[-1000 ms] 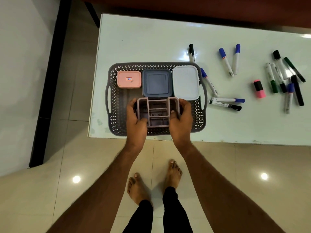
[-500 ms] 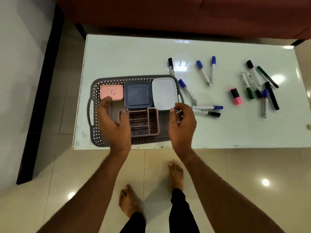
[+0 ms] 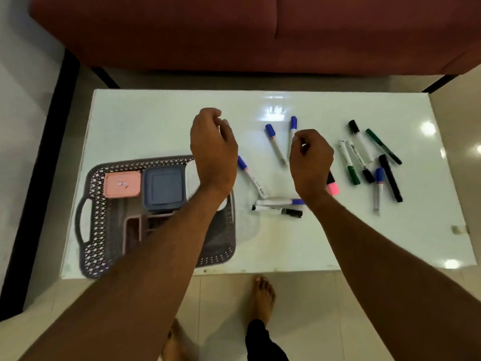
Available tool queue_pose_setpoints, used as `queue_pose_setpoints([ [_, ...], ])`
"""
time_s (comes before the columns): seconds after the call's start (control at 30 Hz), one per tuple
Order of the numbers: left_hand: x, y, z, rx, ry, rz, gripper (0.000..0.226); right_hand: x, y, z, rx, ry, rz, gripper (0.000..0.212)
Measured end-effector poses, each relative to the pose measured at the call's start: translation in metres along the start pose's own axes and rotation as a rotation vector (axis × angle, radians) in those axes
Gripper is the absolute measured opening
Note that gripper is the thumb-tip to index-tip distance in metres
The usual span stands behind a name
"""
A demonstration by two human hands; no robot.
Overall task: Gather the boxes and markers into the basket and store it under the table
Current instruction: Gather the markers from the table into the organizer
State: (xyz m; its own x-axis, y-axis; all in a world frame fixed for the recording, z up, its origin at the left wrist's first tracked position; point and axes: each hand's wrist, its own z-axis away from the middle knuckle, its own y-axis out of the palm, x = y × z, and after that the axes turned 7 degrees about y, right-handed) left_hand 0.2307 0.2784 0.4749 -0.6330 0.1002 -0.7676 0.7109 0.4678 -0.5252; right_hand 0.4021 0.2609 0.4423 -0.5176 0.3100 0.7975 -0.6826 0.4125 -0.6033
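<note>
A grey perforated basket sits at the table's front left. Inside lie a pink box, a blue-grey box, a white box partly hidden by my left arm, and a mauve divided organizer. Several markers lie loose on the white table: a blue-capped one by the basket, two more in the middle, a pair near the front, and a pink highlighter. My left hand hovers beyond the basket's far right corner, fingers curled, empty. My right hand hovers over the middle markers, empty.
A cluster of green, black and blue markers lies at the right. A red sofa stands behind the table. Tiled floor and my bare feet are in front of the table edge.
Both hands have let go of the mauve organizer, which now rests in the basket, and have moved up and right over the loose markers. The camera has tilted up.
</note>
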Motion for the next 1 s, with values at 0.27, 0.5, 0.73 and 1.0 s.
queue_pose_setpoints([
  [0.27,0.029,0.074,-0.039,0.53,-0.14,-0.6,0.021,-0.033,0.022,-0.092,0.152,0.095,0.246,0.015],
  [0.5,0.049,0.1,-0.037,0.694,-0.195,-0.731,0.03,-0.06,0.043,-0.108,0.299,0.109,0.381,0.035],
  [0.73,0.045,0.103,-0.036,0.64,-0.374,-0.633,0.032,-0.062,0.047,-0.116,0.311,0.137,0.403,0.019],
  [1.0,0.012,0.095,-0.022,0.384,-0.525,-0.447,0.027,-0.05,0.044,-0.105,0.238,0.147,0.25,0.017],
])
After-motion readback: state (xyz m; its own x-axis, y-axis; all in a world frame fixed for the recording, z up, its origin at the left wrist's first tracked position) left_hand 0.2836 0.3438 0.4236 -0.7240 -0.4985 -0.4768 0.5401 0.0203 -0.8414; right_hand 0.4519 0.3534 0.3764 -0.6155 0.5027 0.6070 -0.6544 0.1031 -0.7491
